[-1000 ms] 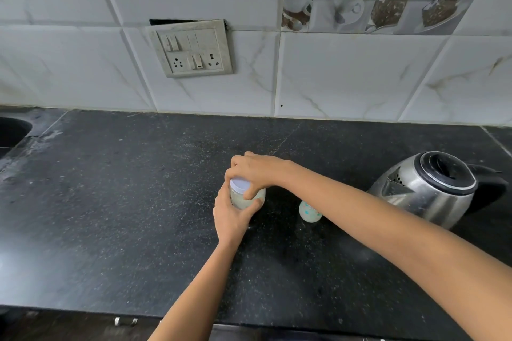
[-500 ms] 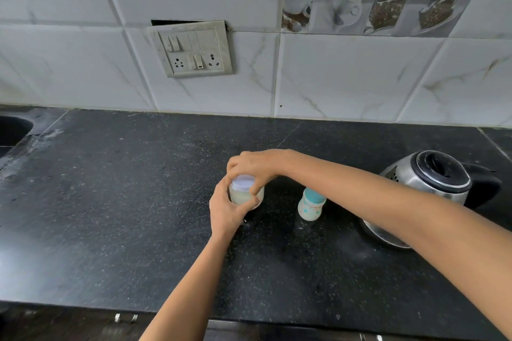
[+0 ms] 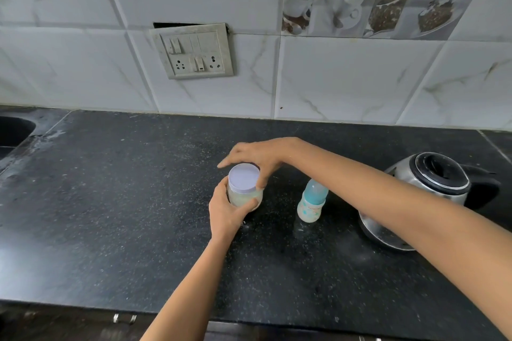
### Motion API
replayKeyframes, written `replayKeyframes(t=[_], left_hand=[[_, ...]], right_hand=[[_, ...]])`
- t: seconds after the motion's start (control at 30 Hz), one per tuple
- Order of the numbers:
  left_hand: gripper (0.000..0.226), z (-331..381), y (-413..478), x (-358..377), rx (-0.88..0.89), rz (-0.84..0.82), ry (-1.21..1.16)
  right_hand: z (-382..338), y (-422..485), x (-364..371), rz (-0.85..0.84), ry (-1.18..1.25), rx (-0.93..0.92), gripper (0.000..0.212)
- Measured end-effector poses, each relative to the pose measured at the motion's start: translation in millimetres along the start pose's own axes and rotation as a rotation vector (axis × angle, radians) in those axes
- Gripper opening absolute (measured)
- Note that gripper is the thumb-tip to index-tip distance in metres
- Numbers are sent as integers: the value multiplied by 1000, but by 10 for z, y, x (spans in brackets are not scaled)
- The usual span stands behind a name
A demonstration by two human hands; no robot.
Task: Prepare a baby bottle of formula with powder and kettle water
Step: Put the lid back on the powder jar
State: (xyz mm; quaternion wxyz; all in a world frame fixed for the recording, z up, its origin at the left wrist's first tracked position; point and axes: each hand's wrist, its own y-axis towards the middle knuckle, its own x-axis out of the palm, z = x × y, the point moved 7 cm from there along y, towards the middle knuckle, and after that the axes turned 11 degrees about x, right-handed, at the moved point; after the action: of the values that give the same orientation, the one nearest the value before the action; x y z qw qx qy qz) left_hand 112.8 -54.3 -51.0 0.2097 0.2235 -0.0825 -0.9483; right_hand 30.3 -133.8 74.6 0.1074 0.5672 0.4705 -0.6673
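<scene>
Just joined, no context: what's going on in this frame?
A person at a black counter is working on a small jar of pale powder: the left hand grips its body, the right hand pinches the rim of its lavender lid, which is on. A capped baby bottle stands just right of it, untouched, with a steel kettle farther right.

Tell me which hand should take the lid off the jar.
Right. The right hand spans the lid with its thumb on the rim, while the left hand grips the jar below, steadying it.
</scene>
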Motion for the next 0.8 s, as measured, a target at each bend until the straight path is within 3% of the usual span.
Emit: replayKeyframes(t=[0.07,0.17,0.63,0.7,0.8], left_hand=[[86,2,-4,11,-5,-2,9],[84,15,-27,29,-9,-5,-1],[76,74,-58,0,2,-20,61],[77,32,-63,7,-15,-31,23],[81,40,-63,-8,26,-42,13]], right_hand=[[-40,49,102,-29,-49,-37,91],[1,146,215,70,-111,69,82],[11,74,358,356,-53,245,63],[33,8,406,373,97,278,69],[-6,-187,526,448,227,288,100]])
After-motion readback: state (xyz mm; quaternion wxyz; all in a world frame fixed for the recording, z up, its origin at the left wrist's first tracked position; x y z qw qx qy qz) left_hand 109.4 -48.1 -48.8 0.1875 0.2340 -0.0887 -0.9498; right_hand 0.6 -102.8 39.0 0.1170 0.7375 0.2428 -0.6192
